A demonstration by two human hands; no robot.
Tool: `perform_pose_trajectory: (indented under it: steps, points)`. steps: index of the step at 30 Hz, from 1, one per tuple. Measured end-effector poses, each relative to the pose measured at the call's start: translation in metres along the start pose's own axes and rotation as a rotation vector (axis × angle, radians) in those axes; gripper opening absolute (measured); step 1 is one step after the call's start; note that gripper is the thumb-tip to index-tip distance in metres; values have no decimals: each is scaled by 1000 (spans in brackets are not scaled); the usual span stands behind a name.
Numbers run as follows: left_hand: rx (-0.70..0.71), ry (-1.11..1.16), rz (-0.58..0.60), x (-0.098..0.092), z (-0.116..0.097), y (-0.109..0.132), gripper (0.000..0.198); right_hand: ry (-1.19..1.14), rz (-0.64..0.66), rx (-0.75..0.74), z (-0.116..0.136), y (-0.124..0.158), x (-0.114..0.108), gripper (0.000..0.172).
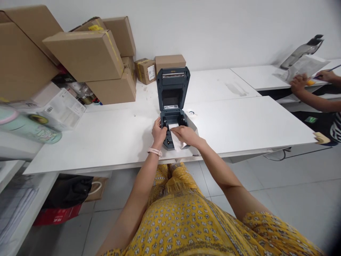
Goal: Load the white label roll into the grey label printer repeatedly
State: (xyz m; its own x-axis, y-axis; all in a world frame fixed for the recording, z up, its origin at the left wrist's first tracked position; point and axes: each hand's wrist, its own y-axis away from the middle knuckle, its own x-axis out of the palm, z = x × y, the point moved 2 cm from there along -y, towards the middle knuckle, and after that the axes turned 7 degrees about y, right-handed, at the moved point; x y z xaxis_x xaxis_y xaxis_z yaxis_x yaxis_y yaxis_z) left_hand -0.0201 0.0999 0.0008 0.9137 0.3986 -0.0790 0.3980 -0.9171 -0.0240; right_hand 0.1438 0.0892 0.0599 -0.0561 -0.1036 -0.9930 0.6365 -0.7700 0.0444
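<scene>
A dark label printer (pixel 173 89) stands on the white table with its lid raised, showing the compartment inside. My left hand (pixel 159 132) grips the left side of its base, the thumb over the rim and the fingers along the outer wall. Inside the base, my right hand (pixel 186 135) pinches a white strip of label paper (pixel 176 141). That strip hangs over the front of the printer, curling at its lower end. My right hand hides part of the compartment and of the paper.
Cardboard boxes (pixel 87 53) are stacked at the left, near a mint-green bottle (pixel 29 124). Two smaller cartons (pixel 170 62) stand behind the printer. At the far right, another person's hand (pixel 299 83) rests by a plastic packet (pixel 306 67), close to a clear bottle (pixel 301 53).
</scene>
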Motion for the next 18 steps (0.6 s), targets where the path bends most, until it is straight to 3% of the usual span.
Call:
perform_pose_trajectory:
  steps: [9,18]
  points:
    - [29,119,19,4,10,-5,74,-45,-292,-50,16,24,21,42]
    - [10,127,18,6,12,-5,68,-9,-343,-41,22,39,29,44]
